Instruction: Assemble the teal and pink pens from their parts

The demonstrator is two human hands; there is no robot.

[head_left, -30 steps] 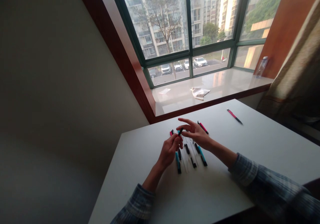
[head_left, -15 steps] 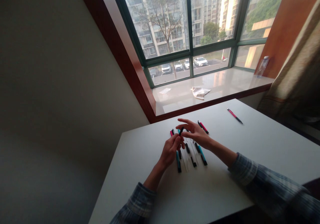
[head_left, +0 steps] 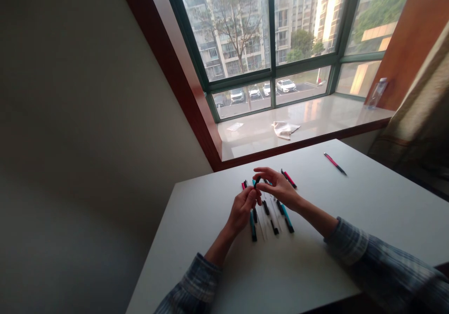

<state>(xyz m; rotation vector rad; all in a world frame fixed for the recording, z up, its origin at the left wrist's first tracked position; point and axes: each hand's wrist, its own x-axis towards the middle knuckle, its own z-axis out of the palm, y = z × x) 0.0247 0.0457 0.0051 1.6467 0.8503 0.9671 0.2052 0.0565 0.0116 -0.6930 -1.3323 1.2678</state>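
Observation:
A small black pen part [head_left: 257, 181] stands up from the fingertips of my left hand [head_left: 241, 210], which is closed around its lower end. From the right, my right hand [head_left: 279, 190] has its thumb and fingertips at the upper end of the same part. Below and around both hands lie loose pen pieces: a teal and black barrel [head_left: 287, 219], another teal and black barrel [head_left: 253, 227], a pink barrel [head_left: 290, 179], black grips and thin whitish refills. My hands hide some of these pieces.
A pink and black pen [head_left: 335, 164] lies apart on the white table [head_left: 372, 202], toward the back right. Behind the table, the window sill [head_left: 315, 117] holds a crumpled cloth [head_left: 286, 129] and a clear bottle [head_left: 378, 94]. A curtain [head_left: 414, 94] hangs at the right.
My right hand's fingers have closed in from a wider spread onto the black pen part. My left hand keeps its hold. The whole view has shifted slightly.

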